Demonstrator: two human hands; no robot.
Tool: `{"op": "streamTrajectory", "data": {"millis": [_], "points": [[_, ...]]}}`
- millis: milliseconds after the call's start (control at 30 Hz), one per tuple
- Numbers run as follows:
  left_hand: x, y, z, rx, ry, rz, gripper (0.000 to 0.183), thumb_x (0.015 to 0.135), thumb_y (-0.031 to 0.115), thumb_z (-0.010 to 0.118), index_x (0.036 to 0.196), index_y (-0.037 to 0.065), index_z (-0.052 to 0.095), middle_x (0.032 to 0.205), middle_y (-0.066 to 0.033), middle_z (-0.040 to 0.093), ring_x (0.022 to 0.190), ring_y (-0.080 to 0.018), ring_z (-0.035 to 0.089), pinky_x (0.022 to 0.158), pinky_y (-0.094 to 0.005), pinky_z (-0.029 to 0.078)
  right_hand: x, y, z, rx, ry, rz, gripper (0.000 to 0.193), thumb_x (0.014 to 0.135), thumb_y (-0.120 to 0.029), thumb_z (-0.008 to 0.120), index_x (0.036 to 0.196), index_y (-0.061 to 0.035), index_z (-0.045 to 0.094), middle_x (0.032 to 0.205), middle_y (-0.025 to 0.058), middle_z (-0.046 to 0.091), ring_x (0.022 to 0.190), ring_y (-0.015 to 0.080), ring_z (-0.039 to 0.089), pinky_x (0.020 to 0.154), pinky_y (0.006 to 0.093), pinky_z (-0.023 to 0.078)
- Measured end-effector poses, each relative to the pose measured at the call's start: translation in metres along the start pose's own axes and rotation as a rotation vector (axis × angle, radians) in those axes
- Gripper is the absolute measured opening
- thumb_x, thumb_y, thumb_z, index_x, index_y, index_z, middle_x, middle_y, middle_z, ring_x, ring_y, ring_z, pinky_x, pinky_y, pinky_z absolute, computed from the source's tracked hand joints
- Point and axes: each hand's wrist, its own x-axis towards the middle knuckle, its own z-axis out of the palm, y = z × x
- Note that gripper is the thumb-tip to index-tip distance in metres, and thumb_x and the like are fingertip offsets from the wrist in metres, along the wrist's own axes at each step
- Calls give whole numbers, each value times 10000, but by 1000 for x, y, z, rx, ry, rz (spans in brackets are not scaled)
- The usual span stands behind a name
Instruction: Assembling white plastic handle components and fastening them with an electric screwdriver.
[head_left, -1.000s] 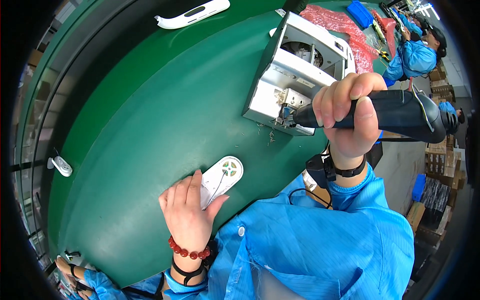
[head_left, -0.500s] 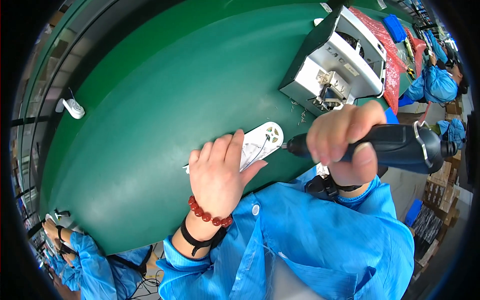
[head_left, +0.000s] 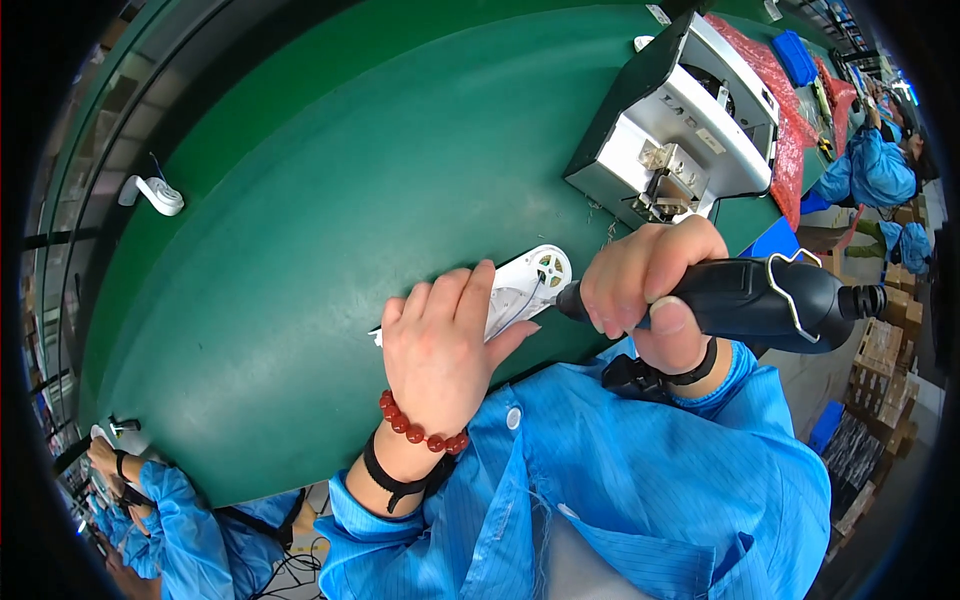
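Observation:
Under my left hand (head_left: 440, 340) lies a white plastic housing (head_left: 548, 268), long and rounded at its far right end, with a round vented opening and a thin dark wire inside. My left fingers press over it and hold it down on the green table; the palm hides its left part. Wrapped in my right hand (head_left: 650, 290) is a black electric screwdriver (head_left: 775, 295), lying nearly level with a wire hanging loop on its body. Its tip meets the right edge of the housing, near the round end; the contact point is too small to make out.
A grey-and-black screw feeder machine (head_left: 690, 120) stands beyond my right hand, with loose screws (head_left: 608, 230) beside it. Pink bubble wrap (head_left: 790, 140) and a blue bin (head_left: 793, 57) lie behind it. A white part (head_left: 155, 195) sits far left. Co-workers in blue sit at both sides.
My right hand has brought the screwdriver leftward, and its tip now reaches the housing. The left hand keeps its place on the housing.

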Motion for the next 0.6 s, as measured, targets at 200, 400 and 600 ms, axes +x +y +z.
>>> {"op": "streamTrajectory", "data": {"millis": [200, 400, 600], "points": [[1, 6, -1, 0, -15, 7, 604, 591, 324, 834, 1105, 63, 654, 985, -43, 644, 847, -222, 604, 709, -356, 403, -1, 2, -5, -5, -42, -66, 276, 894, -237, 667, 915, -80, 441, 628, 36, 514, 511, 156, 523, 489, 315, 471], [0, 18, -4, -18, 5, -3, 628, 591, 318, 841, 1134, 61, 655, 1011, -50, 651, 872, -228, 607, 725, -353, 411, 11, -35, -23, 154, -103, -178, 196, 905, -202, 606, 919, -88, 448, 654, 33, 518, 541, 142, 534, 503, 314, 473], [-3, 27, -10, 50, -21, -14, 653, 579, 317, 853, 1140, 53, 649, 1007, -53, 648, 870, -221, 608, 727, -353, 417, 31, -80, -79, -46, 114, -398, 137, 953, -198, 458, 987, -67, 432, 707, 62, 490, 514, 163, 473, 514, 334, 439]]}}
